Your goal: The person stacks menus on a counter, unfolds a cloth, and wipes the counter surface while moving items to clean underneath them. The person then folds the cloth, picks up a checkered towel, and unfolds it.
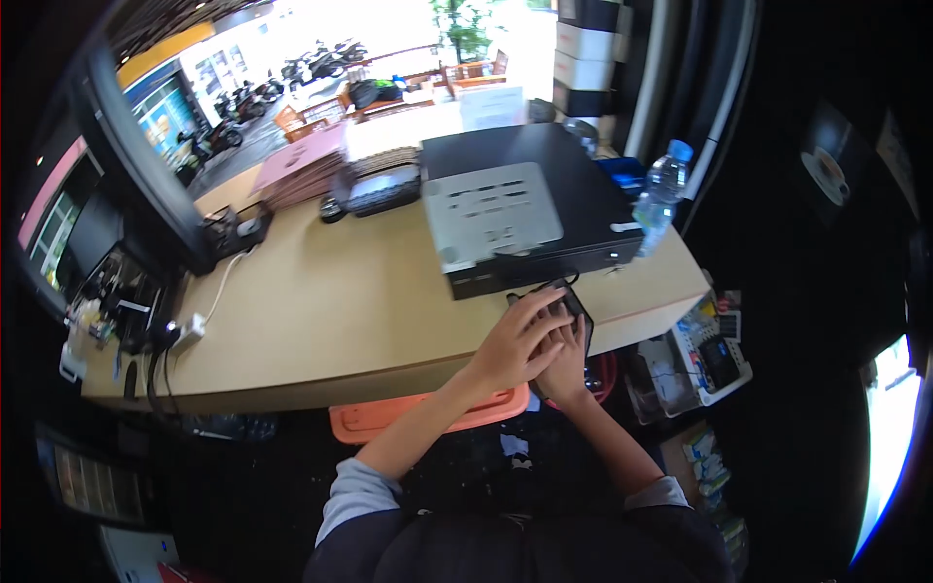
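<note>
Just in front of the black cash drawer, a dark flat object like a phone lies in my right hand at the table's front edge. The fingers of my right hand are wrapped round it from below, partly hidden by my left hand. Across the object, my left hand reaches with its fingers spread, touching or hovering over its face; which of the two I cannot tell. A grey plate with slots rests on top of the drawer.
On the wooden table are pink folders, a black device, a white cable plug and a water bottle. An orange lid is below the front edge. A white basket stands lower right.
</note>
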Motion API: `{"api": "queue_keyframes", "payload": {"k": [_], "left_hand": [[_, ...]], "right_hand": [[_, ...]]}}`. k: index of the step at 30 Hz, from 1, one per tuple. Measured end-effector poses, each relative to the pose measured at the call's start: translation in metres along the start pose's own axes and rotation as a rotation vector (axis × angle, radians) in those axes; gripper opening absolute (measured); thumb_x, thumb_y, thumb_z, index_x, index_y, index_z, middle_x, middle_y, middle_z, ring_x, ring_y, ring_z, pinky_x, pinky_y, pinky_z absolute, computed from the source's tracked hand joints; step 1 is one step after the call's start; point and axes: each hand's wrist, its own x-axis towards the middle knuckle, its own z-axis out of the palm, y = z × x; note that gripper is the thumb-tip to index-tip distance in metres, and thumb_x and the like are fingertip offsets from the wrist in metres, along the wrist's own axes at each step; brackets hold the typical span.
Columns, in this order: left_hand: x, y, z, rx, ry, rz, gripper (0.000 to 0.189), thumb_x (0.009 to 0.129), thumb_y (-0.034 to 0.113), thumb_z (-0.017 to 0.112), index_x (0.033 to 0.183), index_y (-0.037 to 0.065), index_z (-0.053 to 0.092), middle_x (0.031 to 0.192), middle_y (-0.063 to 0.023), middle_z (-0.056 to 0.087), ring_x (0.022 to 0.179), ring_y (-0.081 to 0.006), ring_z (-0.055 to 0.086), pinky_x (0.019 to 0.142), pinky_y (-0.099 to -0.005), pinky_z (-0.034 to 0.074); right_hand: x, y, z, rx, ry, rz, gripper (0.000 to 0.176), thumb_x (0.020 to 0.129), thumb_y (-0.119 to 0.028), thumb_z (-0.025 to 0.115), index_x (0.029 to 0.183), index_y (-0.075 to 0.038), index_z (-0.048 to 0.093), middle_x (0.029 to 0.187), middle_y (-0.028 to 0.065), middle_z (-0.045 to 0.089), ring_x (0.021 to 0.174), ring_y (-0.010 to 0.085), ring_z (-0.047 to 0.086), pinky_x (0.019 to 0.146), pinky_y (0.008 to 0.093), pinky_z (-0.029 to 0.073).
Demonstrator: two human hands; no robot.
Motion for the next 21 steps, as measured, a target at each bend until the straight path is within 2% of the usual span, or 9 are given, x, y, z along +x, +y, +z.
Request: {"api": "queue_keyframes", "payload": {"k": [2, 4, 5, 7, 9, 11, 13, 17, 21], "left_hand": [[-0.053, 0.000, -0.045, 0.047, 0.026, -0.082, 0.038, 0.078, 0.012, 0.067, 0.114, 0.009, 0.056, 0.134, -0.0171, 0.042, 0.124, -0.0356, 0.042, 0.103, -0.0442, 0.035], [-0.101, 0.004, -0.093, 0.245, 0.101, -0.286, 0.037, 0.079, 0.014, 0.067, 0.114, 0.008, 0.055, 0.135, -0.0167, 0.041, 0.124, -0.0351, 0.041, 0.102, -0.0435, 0.036], [-0.122, 0.008, -0.114, 0.259, 0.109, -0.297, 0.037, 0.079, 0.014, 0.067, 0.114, 0.008, 0.055, 0.135, -0.0167, 0.041, 0.124, -0.0351, 0.041, 0.102, -0.0435, 0.036], [-0.160, 0.017, -0.155, 0.349, 0.228, -0.494, 0.035, 0.081, 0.015, 0.065, 0.113, 0.007, 0.055, 0.134, -0.0156, 0.041, 0.122, -0.0348, 0.043, 0.100, -0.0436, 0.038], [-0.201, 0.027, -0.188, 0.359, 0.257, -0.555, 0.035, 0.081, 0.015, 0.065, 0.114, 0.007, 0.054, 0.135, -0.0156, 0.040, 0.122, -0.0349, 0.042, 0.100, -0.0437, 0.037], [-0.246, 0.036, -0.217, 0.374, 0.273, -0.624, 0.038, 0.082, 0.015, 0.064, 0.117, 0.007, 0.052, 0.136, -0.0164, 0.037, 0.123, -0.0356, 0.041, 0.100, -0.0439, 0.037], [-0.286, 0.044, -0.245, 0.416, 0.289, -0.688, 0.039, 0.082, 0.015, 0.064, 0.118, 0.006, 0.051, 0.136, -0.0171, 0.037, 0.124, -0.0362, 0.040, 0.101, -0.0440, 0.037], [-0.337, 0.053, -0.295, 0.549, 0.337, -0.776, 0.047, 0.082, 0.015, 0.063, 0.124, 0.004, 0.045, 0.136, -0.0194, 0.036, 0.125, -0.0376, 0.038, 0.103, -0.0449, 0.033], [-0.360, 0.043, -0.336, 0.632, 0.335, -0.848, 0.054, 0.084, 0.020, 0.062, 0.130, 0.004, 0.040, 0.137, -0.0192, 0.036, 0.125, -0.0370, 0.037, 0.104, -0.0457, 0.031]], "right_hand": [[0.004, -0.045, 0.010, 0.037, -0.030, -0.044, 0.047, 0.084, -0.026, 0.052, 0.127, -0.004, 0.052, 0.135, 0.0153, 0.046, 0.127, 0.0394, 0.038, 0.103, 0.0628, 0.021], [0.012, -0.096, 0.018, 0.106, -0.026, -0.066, 0.044, 0.086, -0.025, 0.051, 0.125, -0.003, 0.053, 0.134, 0.0155, 0.047, 0.125, 0.0401, 0.039, 0.104, 0.0596, 0.023], [0.016, -0.120, 0.028, 0.121, -0.033, -0.122, 0.043, 0.087, -0.024, 0.050, 0.125, -0.003, 0.053, 0.134, 0.0158, 0.047, 0.125, 0.0401, 0.039, 0.105, 0.0579, 0.023], [0.028, -0.162, 0.046, 0.088, -0.061, -0.211, 0.044, 0.089, -0.023, 0.048, 0.126, 0.000, 0.051, 0.134, 0.0174, 0.047, 0.125, 0.0405, 0.040, 0.105, 0.0551, 0.026], [0.064, -0.183, 0.065, -0.011, -0.232, -0.154, 0.046, 0.090, -0.024, 0.046, 0.127, 0.003, 0.048, 0.135, 0.0196, 0.045, 0.126, 0.0417, 0.039, 0.105, 0.0556, 0.027], [0.094, -0.185, 0.086, 0.044, -0.276, -0.056, 0.046, 0.091, -0.023, 0.042, 0.128, 0.004, 0.045, 0.136, 0.0220, 0.043, 0.126, 0.0437, 0.038, 0.105, 0.0544, 0.028], [0.122, -0.183, 0.103, 0.032, -0.285, 0.060, 0.045, 0.093, -0.022, 0.040, 0.129, 0.004, 0.044, 0.138, 0.0210, 0.040, 0.128, 0.0416, 0.036, 0.106, 0.0536, 0.027], [0.158, -0.169, 0.132, -0.064, -0.416, 0.228, 0.053, 0.096, -0.035, 0.030, 0.141, -0.008, 0.034, 0.150, 0.0095, 0.026, 0.139, 0.0366, 0.017, 0.112, 0.0500, 0.015], [0.186, -0.151, 0.156, -0.061, -0.420, 0.300, 0.055, 0.096, -0.038, 0.031, 0.144, -0.013, 0.029, 0.153, 0.0058, 0.020, 0.141, 0.0319, 0.014, 0.113, 0.0505, 0.011]]}}
